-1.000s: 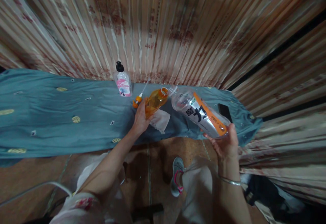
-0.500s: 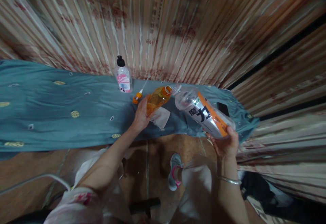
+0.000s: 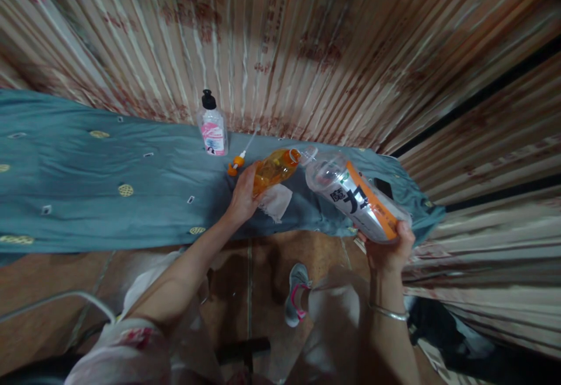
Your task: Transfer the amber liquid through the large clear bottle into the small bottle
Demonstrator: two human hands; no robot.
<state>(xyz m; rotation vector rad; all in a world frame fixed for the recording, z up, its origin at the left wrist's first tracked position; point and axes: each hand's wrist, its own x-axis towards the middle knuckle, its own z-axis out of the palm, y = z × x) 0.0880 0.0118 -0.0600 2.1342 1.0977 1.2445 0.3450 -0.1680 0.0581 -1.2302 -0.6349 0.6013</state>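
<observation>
My left hand (image 3: pixel 245 197) is wrapped round an orange see-through bottle (image 3: pixel 275 172), which leans to the right. My right hand (image 3: pixel 390 249) grips the base of a large clear bottle (image 3: pixel 359 198) with an orange and silver label. That bottle tilts left, and its neck meets the mouth of the orange one; whether they touch is hard to tell. An orange pump top (image 3: pixel 236 165) with a thin clear tube lies just left of the orange bottle. Below the orange bottle is a crumpled white cloth (image 3: pixel 277 201).
A clear bottle with a black cap and pink label (image 3: pixel 214 132) stands at the back of the teal-covered surface (image 3: pixel 158 198). A dark flat object (image 3: pixel 383 187) lies behind the large bottle. Pleated curtains (image 3: pixel 245 40) hang behind and to the right.
Both held bottles have shifted slightly to the right in view, their mouths still together. My grip on each is unchanged. The view has also moved a little.
</observation>
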